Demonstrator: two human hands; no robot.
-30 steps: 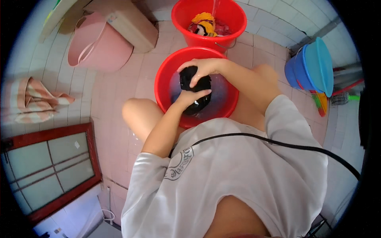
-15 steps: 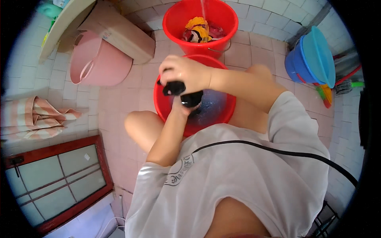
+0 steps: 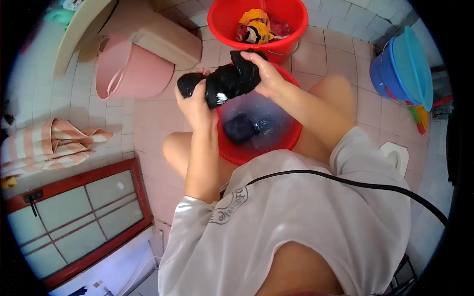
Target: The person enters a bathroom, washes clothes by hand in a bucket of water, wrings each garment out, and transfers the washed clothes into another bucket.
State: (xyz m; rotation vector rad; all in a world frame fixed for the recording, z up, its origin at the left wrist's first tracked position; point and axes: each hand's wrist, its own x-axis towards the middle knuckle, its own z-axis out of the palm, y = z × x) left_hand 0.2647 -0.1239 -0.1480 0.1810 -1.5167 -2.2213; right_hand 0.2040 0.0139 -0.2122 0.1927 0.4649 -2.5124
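Observation:
A wet black cloth [image 3: 228,85], bunched and twisted, is stretched between my hands above the near red basin [image 3: 291,140]. My left hand [image 3: 196,107] is closed round its left end, thumb on top. At the other end, my right hand [image 3: 266,75] grips the cloth, its fingers partly hidden behind the fabric. Below, in the basin's cloudy, bluish water, lies another dark piece of cloth [image 3: 240,129]. I cannot make out what kind of garment the black cloth is.
Beyond the basin stands a red bucket [image 3: 276,52] holding yellow and reddish clothes [image 3: 256,24]. A pink tub [image 3: 143,74] is at the far left, blue buckets [image 3: 392,74] at the right. A striped towel [image 3: 59,143] hangs near a red-framed door [image 3: 138,190]. A black cable [image 3: 345,183] crosses my shirt.
My hands, stacked close together before, have moved apart sideways. The black cloth is now spread out between them, and the dark cloth in the basin shows more.

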